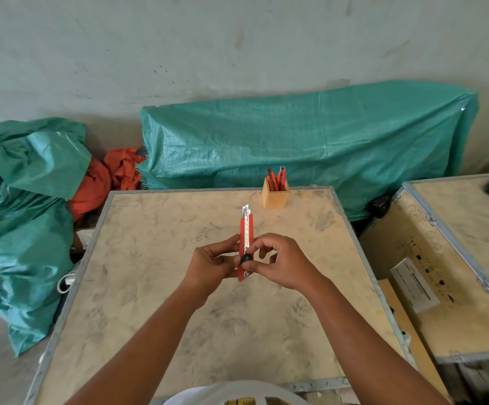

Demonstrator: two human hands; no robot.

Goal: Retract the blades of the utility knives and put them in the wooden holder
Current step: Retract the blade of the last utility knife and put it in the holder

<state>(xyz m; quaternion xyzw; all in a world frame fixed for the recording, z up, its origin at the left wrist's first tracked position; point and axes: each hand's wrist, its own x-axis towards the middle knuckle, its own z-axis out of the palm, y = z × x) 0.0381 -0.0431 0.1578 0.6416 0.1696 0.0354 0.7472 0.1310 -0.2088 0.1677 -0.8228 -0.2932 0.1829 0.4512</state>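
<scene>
I hold a red utility knife [245,229] upright over the middle of the table, tip pointing away from me. A short piece of silver blade sticks out at its far end. My left hand [212,264] grips the lower handle from the left. My right hand [281,263] pinches the black slider knob [246,259] near the handle's bottom. The wooden holder [275,195], a small square box, stands at the table's far edge with two red knives [277,178] upright in it.
The table [149,273] is a plywood crate lid with a metal rim. A second crate [456,258] with papers stands close on the right. Green tarp bundles [310,135] and orange cloth [114,173] lie behind and to the left.
</scene>
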